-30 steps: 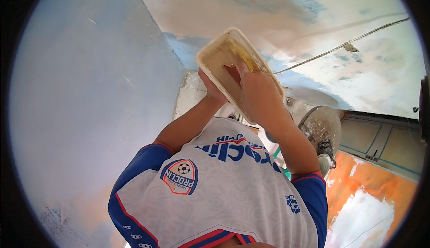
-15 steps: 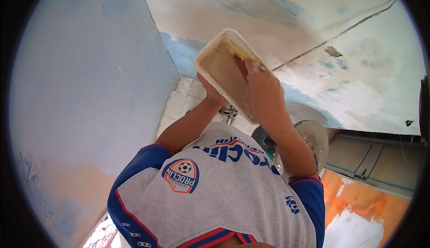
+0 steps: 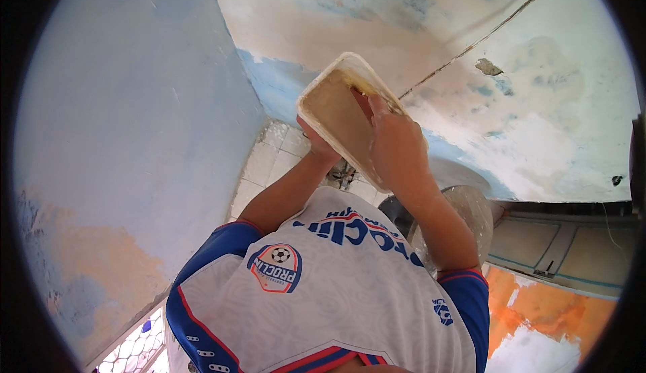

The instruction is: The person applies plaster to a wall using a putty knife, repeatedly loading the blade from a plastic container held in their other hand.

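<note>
A whitish rectangular plastic tub (image 3: 313, 90) is tilted in front of my chest, with a beige-brown coating over its inside. My left hand (image 3: 317, 143) grips it from the left and below, its fingers mostly hidden behind the tub. Inside the tub, my right hand (image 3: 398, 145) is closed on a paintbrush (image 3: 361, 98) with a flat reddish-brown handle. Its yellowish bristle end touches the far inner wall of the tub. Most of the handle is covered by the right hand.
A bluish wall (image 3: 134, 104) rises on the left; a patchy wall (image 3: 525, 110) with a long crack stands ahead and right. A round splattered container (image 3: 464, 215) is by my right forearm. White tiles (image 3: 262, 164) cover the floor. Grey cabinet doors (image 3: 579, 242) are at the right.
The tub, both hands and the brush sit slightly lower in the picture. The view has shifted a little; both hands keep their holds.
</note>
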A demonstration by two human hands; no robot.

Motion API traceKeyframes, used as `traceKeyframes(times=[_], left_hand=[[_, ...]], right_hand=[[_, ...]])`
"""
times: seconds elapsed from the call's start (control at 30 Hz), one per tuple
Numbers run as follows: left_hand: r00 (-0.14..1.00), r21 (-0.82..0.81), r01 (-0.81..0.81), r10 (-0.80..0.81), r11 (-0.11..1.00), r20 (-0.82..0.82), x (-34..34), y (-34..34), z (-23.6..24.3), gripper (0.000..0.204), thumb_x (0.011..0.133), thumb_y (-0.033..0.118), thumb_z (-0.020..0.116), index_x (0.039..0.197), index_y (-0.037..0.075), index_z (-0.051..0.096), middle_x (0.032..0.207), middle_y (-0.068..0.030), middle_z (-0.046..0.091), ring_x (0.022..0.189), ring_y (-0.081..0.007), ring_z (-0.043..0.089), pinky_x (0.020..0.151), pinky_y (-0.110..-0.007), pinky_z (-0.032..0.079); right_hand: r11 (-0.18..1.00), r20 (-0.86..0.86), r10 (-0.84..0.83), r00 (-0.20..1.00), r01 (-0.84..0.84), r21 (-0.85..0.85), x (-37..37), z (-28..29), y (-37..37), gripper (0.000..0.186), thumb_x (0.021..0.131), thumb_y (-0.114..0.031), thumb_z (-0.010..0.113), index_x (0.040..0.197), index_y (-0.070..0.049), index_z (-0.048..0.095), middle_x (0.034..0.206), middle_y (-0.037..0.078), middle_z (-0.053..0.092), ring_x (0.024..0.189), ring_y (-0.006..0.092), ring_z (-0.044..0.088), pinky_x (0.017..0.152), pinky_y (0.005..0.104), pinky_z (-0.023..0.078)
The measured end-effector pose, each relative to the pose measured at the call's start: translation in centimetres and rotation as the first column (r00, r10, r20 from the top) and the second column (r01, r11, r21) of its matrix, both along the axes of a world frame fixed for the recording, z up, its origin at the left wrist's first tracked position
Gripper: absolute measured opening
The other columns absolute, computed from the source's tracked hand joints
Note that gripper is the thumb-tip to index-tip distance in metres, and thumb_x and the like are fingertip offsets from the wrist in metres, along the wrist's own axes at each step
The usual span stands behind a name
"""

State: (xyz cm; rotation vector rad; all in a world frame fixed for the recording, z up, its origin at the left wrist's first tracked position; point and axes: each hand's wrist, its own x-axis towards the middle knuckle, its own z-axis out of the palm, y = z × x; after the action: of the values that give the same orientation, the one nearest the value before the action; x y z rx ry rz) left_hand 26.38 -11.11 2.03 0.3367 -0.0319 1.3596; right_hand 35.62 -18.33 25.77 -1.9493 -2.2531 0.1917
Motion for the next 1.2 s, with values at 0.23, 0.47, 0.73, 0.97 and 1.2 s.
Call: traceKeyframes(times=[0.23,0.47,0.73,0.97,1.2], left_hand=[[0.996,0.033,-0.086,0.087,0.996,-0.019,-1.9,0.4,3.6,0.087,0.099,0.077,0.019,0.155,0.015,0.043,0.155,-0.0071,0.048,0.142,-0.0267,0.047,0.117,-0.045,0.039],[0.996,0.119,-0.078,0.083,0.990,-0.037,-4.7,2.4,2.8,0.085,0.100,0.076,0.022,0.156,0.015,0.041,0.154,-0.0060,0.048,0.143,-0.0261,0.045,0.119,-0.044,0.036],[0.930,0.138,-0.166,0.201,0.977,-0.308,-11.2,6.0,4.7,0.087,0.101,0.076,0.022,0.157,0.012,0.038,0.153,-0.0073,0.049,0.143,-0.0251,0.045,0.119,-0.044,0.036],[0.993,0.073,-0.023,0.031,0.997,-0.115,-15.5,10.7,3.4,0.088,0.102,0.074,0.023,0.162,0.009,0.027,0.155,-0.0097,0.046,0.142,-0.0249,0.045,0.120,-0.043,0.035],[0.913,0.229,-0.133,0.209,0.964,-0.350,-17.7,13.4,7.2,0.089,0.101,0.073,0.025,0.161,0.008,0.028,0.154,-0.0114,0.046,0.142,-0.0267,0.046,0.118,-0.044,0.038]], right_hand=[[0.992,0.069,0.003,0.998,-0.011,0.124,-0.5,-0.6,1.2,0.055,0.086,-0.004,0.064,0.140,-0.003,0.055,0.082,0.020,0.073,0.076,0.0362,0.075,0.069,0.0456,0.059],[0.994,-0.011,0.001,1.000,0.000,0.106,-2.1,0.1,2.9,0.056,0.086,-0.003,0.063,0.141,-0.008,0.056,0.082,0.020,0.072,0.078,0.0381,0.074,0.072,0.0472,0.058],[0.986,-0.142,-0.039,0.989,0.061,0.154,-7.0,0.8,7.0,0.028,0.096,-0.008,0.061,0.124,-0.005,0.064,0.081,0.026,0.069,0.079,0.0455,0.069,0.071,0.0536,0.053],[0.987,-0.304,0.014,0.952,0.035,0.157,-11.2,0.4,9.7,0.027,0.095,-0.004,0.063,0.122,-0.003,0.064,0.089,0.027,0.070,0.084,0.0473,0.068,0.073,0.0504,0.053],[0.977,-0.384,-0.125,0.915,0.182,0.116,-14.7,0.5,11.4,0.027,0.096,-0.006,0.064,0.122,-0.002,0.065,0.092,0.027,0.071,0.088,0.0469,0.069,0.077,0.0492,0.054]])
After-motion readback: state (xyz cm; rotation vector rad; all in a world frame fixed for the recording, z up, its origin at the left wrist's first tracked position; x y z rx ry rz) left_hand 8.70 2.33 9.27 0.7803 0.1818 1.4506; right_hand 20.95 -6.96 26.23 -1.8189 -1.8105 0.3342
